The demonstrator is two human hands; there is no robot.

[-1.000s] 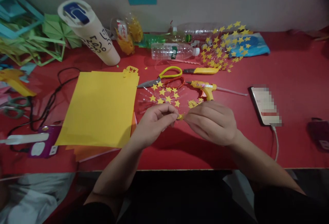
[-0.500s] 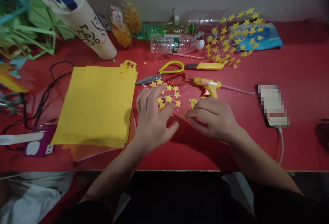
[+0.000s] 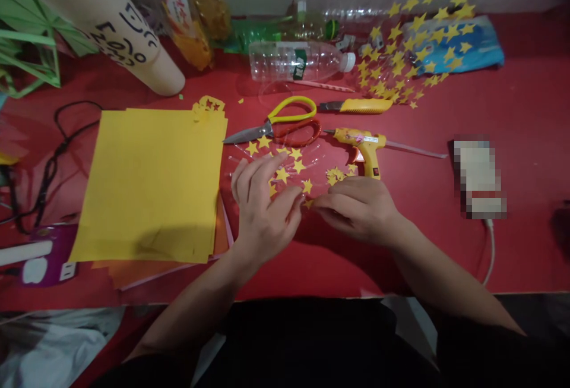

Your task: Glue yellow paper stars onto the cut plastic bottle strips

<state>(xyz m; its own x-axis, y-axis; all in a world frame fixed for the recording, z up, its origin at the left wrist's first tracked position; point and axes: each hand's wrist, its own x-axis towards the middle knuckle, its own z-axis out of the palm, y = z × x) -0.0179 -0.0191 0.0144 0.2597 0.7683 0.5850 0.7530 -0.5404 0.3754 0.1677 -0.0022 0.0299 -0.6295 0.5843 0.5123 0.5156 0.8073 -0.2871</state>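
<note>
My left hand (image 3: 267, 204) reaches over a clear plastic piece cut into splayed strips (image 3: 318, 159), with yellow paper stars (image 3: 282, 174) on it. Its thumb and index finger close at the near end of a strip, partly hidden, while the other fingers arch above. Facing it, my right hand (image 3: 358, 210) pinches a small yellow star (image 3: 308, 204) at its fingertips, right by the left thumb. Just beyond the right hand lies a small pile of loose stars (image 3: 336, 175). A yellow glue gun (image 3: 363, 141) with a glue stick in its back rests behind that pile.
Scissors (image 3: 285, 123) and a yellow cutter knife (image 3: 360, 106) lie behind the hands. Yellow paper sheets (image 3: 151, 186) are at left. Farther back are a white tumbler (image 3: 120, 31), a clear bottle (image 3: 294, 61) and a spray of star-tipped strips (image 3: 418, 37). A phone (image 3: 478, 177) sits at right.
My right hand has brought the star left to the strip's end. The left thumb and index finger have drawn together there. The whole view has shifted slightly.
</note>
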